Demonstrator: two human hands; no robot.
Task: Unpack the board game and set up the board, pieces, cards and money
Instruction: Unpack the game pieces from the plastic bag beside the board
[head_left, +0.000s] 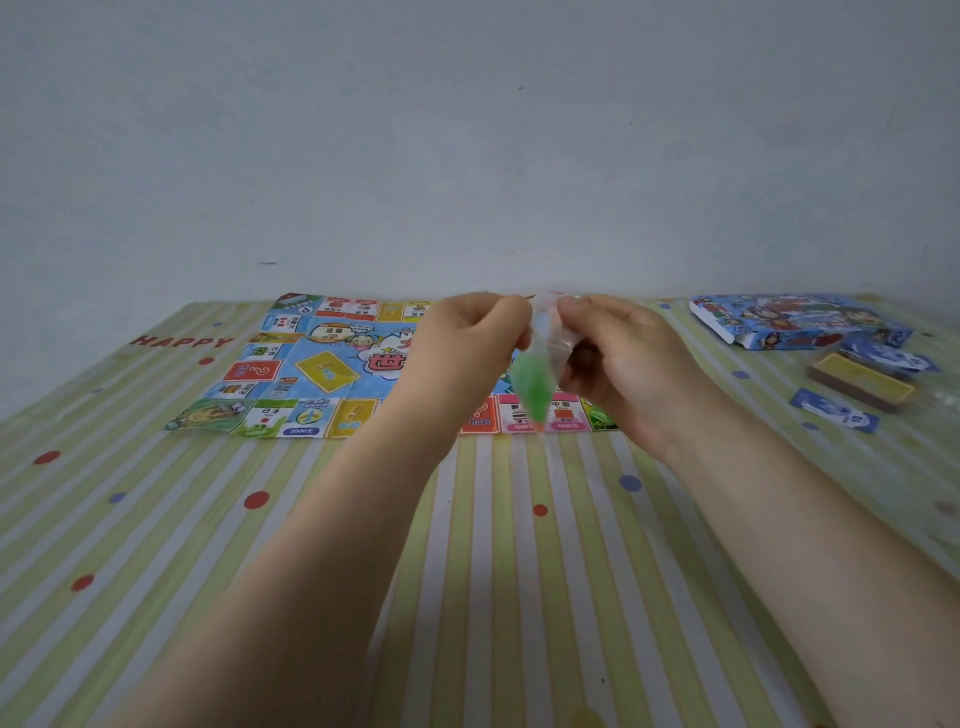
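Over the middle of the table (483, 571), above the near edge of the unfolded board (311, 364), both hands work a small clear plastic bag (540, 358). Left hand (467, 343) pinches the bag's top from the left, fingers curled on it. Right hand (618, 364) pinches the same top from the right. Both grips closed on the bag, none empty. Bag hangs between them, off the board, blurred.

Contents: green pieces (532, 395) bunched in the lower tip, maybe something orange at the very bottom. Can't tell shapes or count.

Board lies flat on the striped cloth, creases visible, near edge lifting slightly at the left corner. Far right: game box (795, 319), lying flat. Near it a yellow-topped card deck (862, 384) and blue money notes (836, 410), some loose, well apart from the board.

Handling, my read:
- Bag is thin film, soft, very light. No stiffness, so it sags to wherever the pieces sit.
- Likely slippery between fingertips. Best hold is right at the top seam, one pinch each side, pull apart there.
- Pieces look small, hard, light. If the film tears suddenly they scatter and bounce.
- Safer to keep it low over the board, so spill lands on paper.
- Board is paper-thin, will shift if bumped.

Step in hand looks like opening the piece bag. Cards and money not yet laid out.
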